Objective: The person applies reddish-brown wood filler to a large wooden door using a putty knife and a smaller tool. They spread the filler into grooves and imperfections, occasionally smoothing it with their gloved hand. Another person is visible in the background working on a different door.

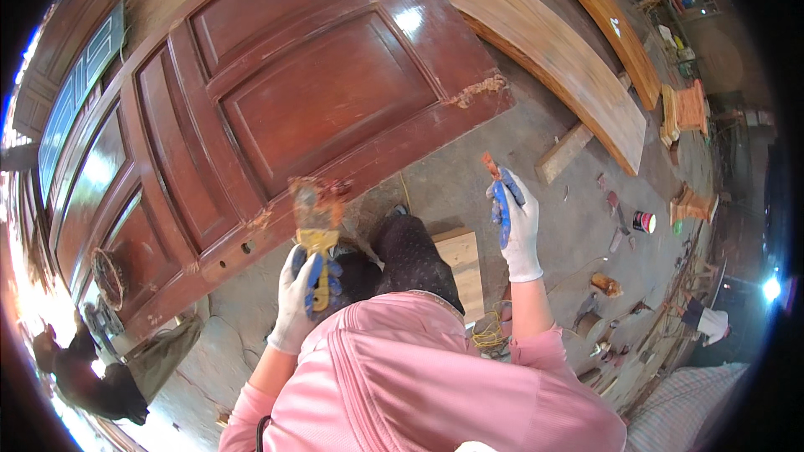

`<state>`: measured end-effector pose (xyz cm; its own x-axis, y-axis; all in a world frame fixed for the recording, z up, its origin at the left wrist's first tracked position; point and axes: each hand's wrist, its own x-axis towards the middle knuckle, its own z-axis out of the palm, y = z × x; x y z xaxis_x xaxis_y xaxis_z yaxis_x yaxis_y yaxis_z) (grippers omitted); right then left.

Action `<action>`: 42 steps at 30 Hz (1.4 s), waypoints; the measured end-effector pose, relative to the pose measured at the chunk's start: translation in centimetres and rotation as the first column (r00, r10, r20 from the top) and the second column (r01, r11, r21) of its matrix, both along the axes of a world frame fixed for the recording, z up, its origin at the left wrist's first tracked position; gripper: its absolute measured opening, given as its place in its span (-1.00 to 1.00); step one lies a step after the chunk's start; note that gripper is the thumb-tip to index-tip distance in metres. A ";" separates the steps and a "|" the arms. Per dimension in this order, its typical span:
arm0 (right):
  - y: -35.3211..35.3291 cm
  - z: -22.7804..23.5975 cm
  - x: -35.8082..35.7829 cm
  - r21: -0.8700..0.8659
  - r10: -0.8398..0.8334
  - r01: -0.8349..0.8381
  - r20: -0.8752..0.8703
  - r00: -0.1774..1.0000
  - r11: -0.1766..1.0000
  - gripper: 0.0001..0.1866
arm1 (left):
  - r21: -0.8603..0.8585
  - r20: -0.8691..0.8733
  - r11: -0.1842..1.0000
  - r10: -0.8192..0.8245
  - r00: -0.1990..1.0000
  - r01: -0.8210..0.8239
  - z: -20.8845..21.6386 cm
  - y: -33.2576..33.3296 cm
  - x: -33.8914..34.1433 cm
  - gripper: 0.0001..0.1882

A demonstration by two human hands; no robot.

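- Panelled wooden door (331, 100), dark reddish-brown and glossy, lies face up in front of the person and off to the left; its panels and most of its frame look finished in colour, with light patches shining on them
- Long pale curved plank (553, 59), lying beyond the door's corner to the right, with its end near a short wood offcut (563, 152)
- Putty knife (318, 238), yellow-handled, its broad blade smeared with reddish-brown paste, held up near the door's near edge, apparently clear of it
- Left hand (295, 295), in a white glove with blue coating, closed around the knife's handle
- Right hand (519, 222), gloved alike, raised off the door with fingers drawn narrow, pinching a small reddish-brown piece (489, 164); whether that is a lump of paste or a small coated tool, I cannot tell
- Rough filler (479, 90) at the door's right corner: applied, but lumpy and paler than the wood, so levelling and colouring there seem left
- Smaller filler patch (261, 219) on the near edge, equally uneven, so likewise unfinished by the look of it
- Dark round hole (246, 248) in that edge, apparently unfilled
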<state>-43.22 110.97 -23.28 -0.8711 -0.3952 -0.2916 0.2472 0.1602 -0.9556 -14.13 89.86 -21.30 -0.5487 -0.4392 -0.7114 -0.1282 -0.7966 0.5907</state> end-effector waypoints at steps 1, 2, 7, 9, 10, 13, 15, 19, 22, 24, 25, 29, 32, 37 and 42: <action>0.3 -0.2 -0.5 -0.010 -0.026 0.026 0.024 0.999 1.000 -0.69 | -0.028 0.061 0.999 0.018 0.998 -0.016 -0.1 -0.1 0.7 -0.81; 0.3 0.0 -1.1 -0.013 -0.078 0.080 0.102 0.992 0.997 -0.68 | -0.041 0.067 0.999 0.032 0.997 -0.030 -0.5 -0.1 1.3 -0.80; 1.9 -1.0 -5.5 -0.148 -0.138 0.165 0.179 0.974 0.975 -0.69 | -0.058 0.104 0.998 0.024 0.994 -0.018 -0.5 0.4 -1.9 -0.80; 3.0 -2.0 -8.3 -0.170 -0.152 0.185 0.189 0.970 0.968 -0.70 | -0.062 0.073 0.998 0.017 0.997 -0.012 -0.3 1.0 -5.8 -0.83; 3.5 -2.6 -10.0 -0.170 -0.165 0.198 0.192 0.967 0.965 -0.71 | -0.066 0.068 0.998 0.013 0.998 -0.008 -0.6 1.5 -7.9 -0.83; 4.6 -5.7 -16.0 -0.128 -0.166 0.191 0.186 0.968 0.973 -0.69 | -0.069 0.056 0.997 0.049 0.997 -0.045 -1.9 3.7 -15.1 -0.83; 4.6 -8.4 -20.2 -0.126 -0.100 0.125 0.185 0.978 0.984 -0.69 | -0.057 0.045 0.993 0.107 0.993 -0.104 -3.4 5.7 -20.2 -0.84; 2.9 -12.3 -26.1 -0.127 0.099 -0.076 0.182 0.978 0.989 -0.70 | -0.035 0.020 0.982 0.188 0.982 -0.187 -7.0 8.9 -28.9 -0.82; 1.1 -13.9 -28.7 -0.176 0.222 -0.194 0.159 0.962 0.965 -0.72 | -0.114 0.029 0.975 0.195 0.980 -0.191 -7.9 9.5 -33.2 -0.80; 0.1 -15.1 -29.3 -0.260 0.276 -0.228 0.165 0.947 0.938 -0.72 | -0.175 0.051 0.966 0.204 0.978 -0.192 -7.9 9.4 -35.4 -0.79; -0.4 -15.8 -29.5 -0.271 0.302 -0.255 0.146 0.942 0.928 -0.71 | -0.193 0.087 0.962 0.215 0.973 -0.195 -8.0 9.3 -36.0 -0.76; -1.3 -17.2 -29.9 -0.323 0.368 -0.288 0.222 0.903 0.901 -0.69 | -0.236 0.111 0.941 0.272 0.956 -0.241 -9.0 9.0 -37.0 -0.70; -1.6 -17.8 -30.6 -0.314 0.406 -0.327 0.228 0.885 0.891 -0.69 | -0.251 0.081 0.919 0.334 0.939 -0.305 -9.2 9.1 -37.9 -0.68; -1.5 -19.5 -30.8 -0.338 0.469 -0.438 0.011 0.883 0.833 -0.67 | -0.216 0.086 0.902 0.400 0.912 -0.375 -9.0 9.5 -39.3 -0.67; -1.5 -21.0 -29.4 -0.414 0.373 -0.382 -0.106 0.922 0.826 -0.69 | -0.217 0.035 0.916 0.353 0.935 -0.337 -9.1 9.8 -39.3 -0.67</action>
<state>-72.64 109.43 -44.31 -0.6326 -0.7744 -0.0082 0.2308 -0.1785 -0.9565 -53.46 99.64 -30.44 -0.2874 -0.7317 -0.6181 0.0845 -0.6622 0.7446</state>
